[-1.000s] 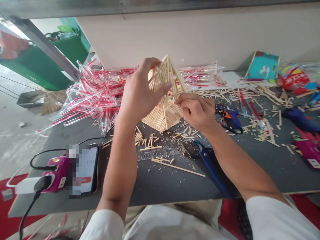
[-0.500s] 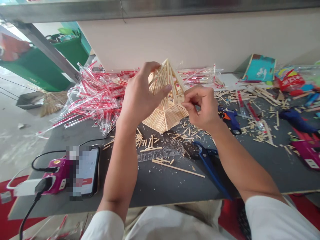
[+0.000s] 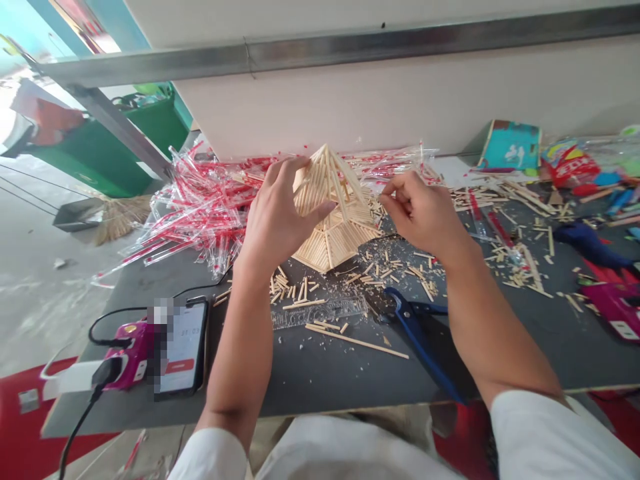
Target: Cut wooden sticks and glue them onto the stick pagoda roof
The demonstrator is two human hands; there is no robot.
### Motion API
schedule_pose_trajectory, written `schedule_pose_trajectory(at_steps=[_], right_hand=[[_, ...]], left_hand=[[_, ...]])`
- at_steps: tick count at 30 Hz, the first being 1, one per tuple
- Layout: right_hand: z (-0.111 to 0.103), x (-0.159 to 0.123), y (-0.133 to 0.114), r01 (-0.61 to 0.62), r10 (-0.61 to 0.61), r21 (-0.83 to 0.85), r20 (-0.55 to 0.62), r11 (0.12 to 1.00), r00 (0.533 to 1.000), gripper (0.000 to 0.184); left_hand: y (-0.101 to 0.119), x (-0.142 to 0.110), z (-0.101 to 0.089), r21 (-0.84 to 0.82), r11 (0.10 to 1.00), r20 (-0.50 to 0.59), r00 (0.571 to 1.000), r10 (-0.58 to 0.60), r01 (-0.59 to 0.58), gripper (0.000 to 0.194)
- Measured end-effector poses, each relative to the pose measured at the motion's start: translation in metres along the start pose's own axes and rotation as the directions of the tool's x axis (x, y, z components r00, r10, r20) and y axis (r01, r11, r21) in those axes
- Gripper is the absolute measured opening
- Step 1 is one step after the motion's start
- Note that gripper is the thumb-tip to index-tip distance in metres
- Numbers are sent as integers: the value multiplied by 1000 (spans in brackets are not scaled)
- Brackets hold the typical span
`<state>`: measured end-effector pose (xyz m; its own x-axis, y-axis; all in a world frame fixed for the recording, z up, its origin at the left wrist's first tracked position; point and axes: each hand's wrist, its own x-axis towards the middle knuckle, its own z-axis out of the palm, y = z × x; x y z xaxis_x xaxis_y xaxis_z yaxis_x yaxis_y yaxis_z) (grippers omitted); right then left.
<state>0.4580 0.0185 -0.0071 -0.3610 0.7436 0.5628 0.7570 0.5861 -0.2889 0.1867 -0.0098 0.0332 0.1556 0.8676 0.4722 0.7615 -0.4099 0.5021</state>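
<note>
Head view, and the right hand [image 3: 425, 213] has come away! One second ago its fingertips were at the right edge of the stick model [image 3: 323, 183]; half a second ago they were just beside it; now there's a clear gap between them. That right hand is curled in, thumb and forefinger pinched together, though whether anything thin sits in the pinch, I cannot tell.

Over on the left, no change: the left hand [image 3: 277, 210] keeps its grip on the model's pointed upper part, thumb across the near side, fingers on the left. The model stands upright on the table [image 3: 525, 353], just in front of the plastic wrappers [image 3: 200, 207], its wide base among loose sticks.

The camera has tipped upward too, so the metal rail [image 3: 380, 48] sits lower, with wall showing above it. The clear ruler [image 3: 325, 312] and blue cutter [image 3: 425, 353] lie nearer the person, where they were.
</note>
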Motion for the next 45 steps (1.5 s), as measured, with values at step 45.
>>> schedule_pose_trajectory(at_steps=[45], right_hand=[[7, 6, -57, -67, 118, 495, -72, 866, 990, 18]], left_hand=[[24, -49, -19, -307, 907, 411, 900, -148, 289, 36]])
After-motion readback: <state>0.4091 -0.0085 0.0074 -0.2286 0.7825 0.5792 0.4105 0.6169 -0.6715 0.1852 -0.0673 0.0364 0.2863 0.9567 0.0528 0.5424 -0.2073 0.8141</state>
